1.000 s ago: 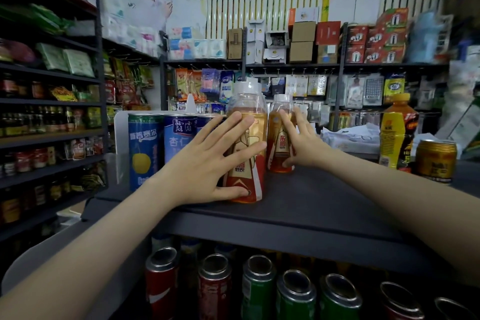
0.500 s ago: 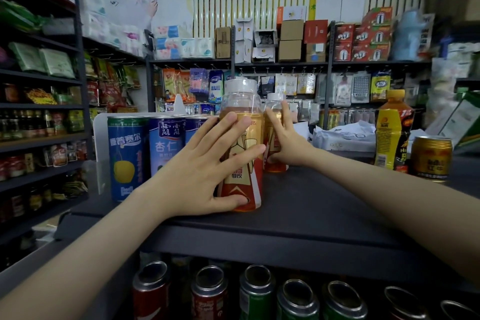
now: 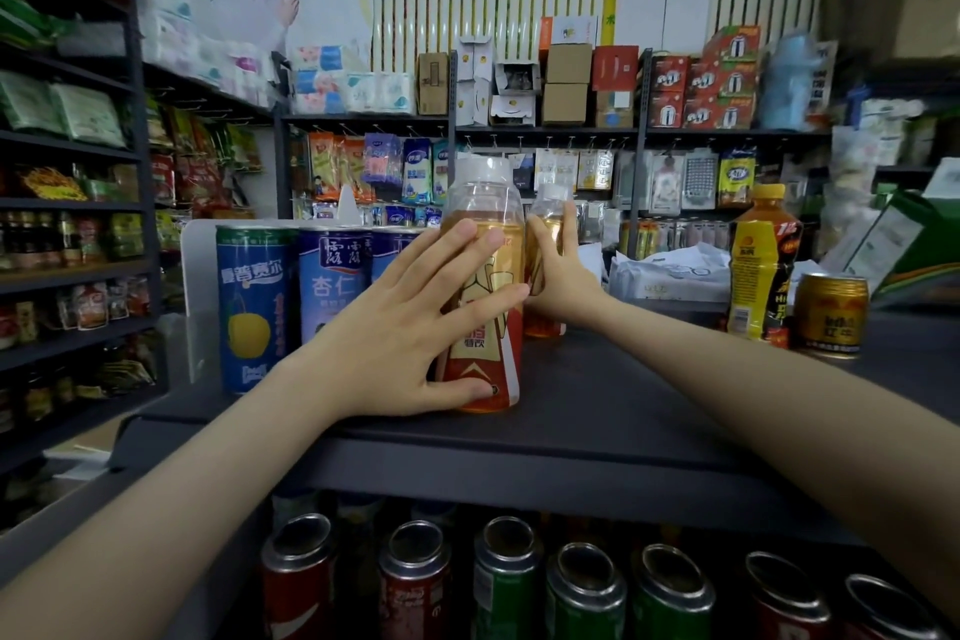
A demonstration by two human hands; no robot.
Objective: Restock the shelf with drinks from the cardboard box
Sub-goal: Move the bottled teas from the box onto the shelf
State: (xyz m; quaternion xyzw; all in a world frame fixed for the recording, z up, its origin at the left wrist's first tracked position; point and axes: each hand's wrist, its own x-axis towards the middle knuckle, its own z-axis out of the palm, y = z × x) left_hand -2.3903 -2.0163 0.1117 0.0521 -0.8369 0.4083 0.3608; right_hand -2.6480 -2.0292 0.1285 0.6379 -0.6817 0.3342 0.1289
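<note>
L hand (image 3: 410, 333) fingers straight, flat on front bottle (image 3: 485, 203) near shelf (image 3: 623, 379) edge, R hand (image 3: 563, 281) fingers straight against rear bottle (image 3: 541, 231) at 1 o'clock, blue cans (image 3: 254, 301) beside at 9, gold can (image 3: 831, 314) apart at 3

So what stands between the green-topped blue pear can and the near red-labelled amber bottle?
Head view: two dark-blue cans, the farther partly behind the left hand resting on that bottle.

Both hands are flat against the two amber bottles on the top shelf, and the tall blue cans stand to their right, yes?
No: the head view shows the tall blue cans standing left of the amber bottles, not right. The rest holds.
</note>
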